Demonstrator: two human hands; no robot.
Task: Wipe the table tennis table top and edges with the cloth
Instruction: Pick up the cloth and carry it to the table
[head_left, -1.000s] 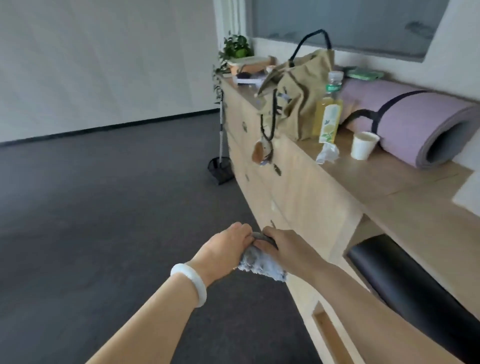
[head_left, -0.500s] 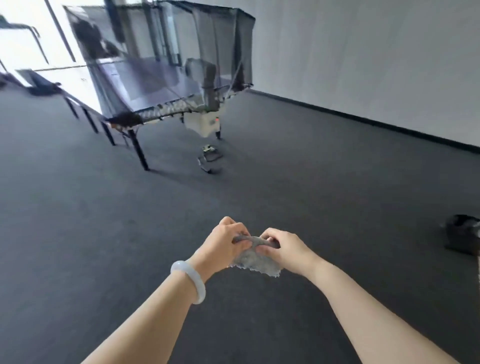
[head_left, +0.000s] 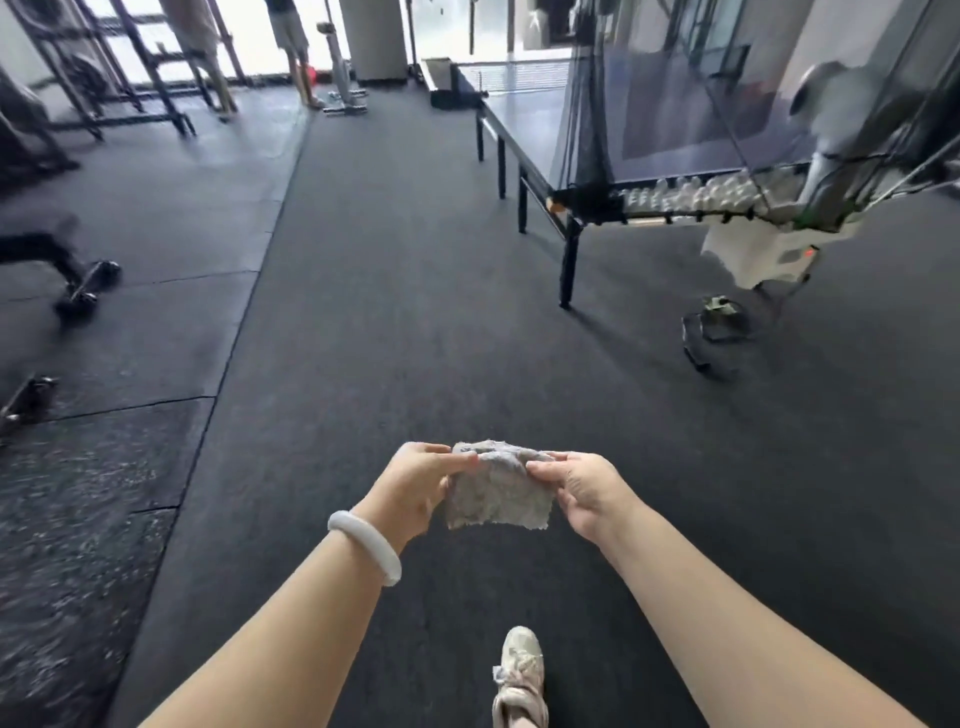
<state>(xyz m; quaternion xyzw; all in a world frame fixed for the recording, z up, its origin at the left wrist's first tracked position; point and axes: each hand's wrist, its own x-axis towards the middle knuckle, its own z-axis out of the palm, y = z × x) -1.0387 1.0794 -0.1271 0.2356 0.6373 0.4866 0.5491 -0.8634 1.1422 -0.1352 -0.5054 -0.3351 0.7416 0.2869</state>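
Out on the dark gym floor (head_left: 363, 312), your left hand (head_left: 410, 488) and right hand (head_left: 587, 493) pinch the cloth (head_left: 498, 493) in their fingers, well apart from the table tennis worktop (head_left: 524, 119), so walk there next to start wiping.

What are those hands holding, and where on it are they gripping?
A grey cloth. The left hand and right hand each pinch its top edge at opposite corners, and the rest hangs down between them.

Blown-out daylight comes from windows (head_left: 249, 31) far beyond your left hand (head_left: 410, 491). Blur smears the floor (head_left: 62, 571) left of it; edges bend.
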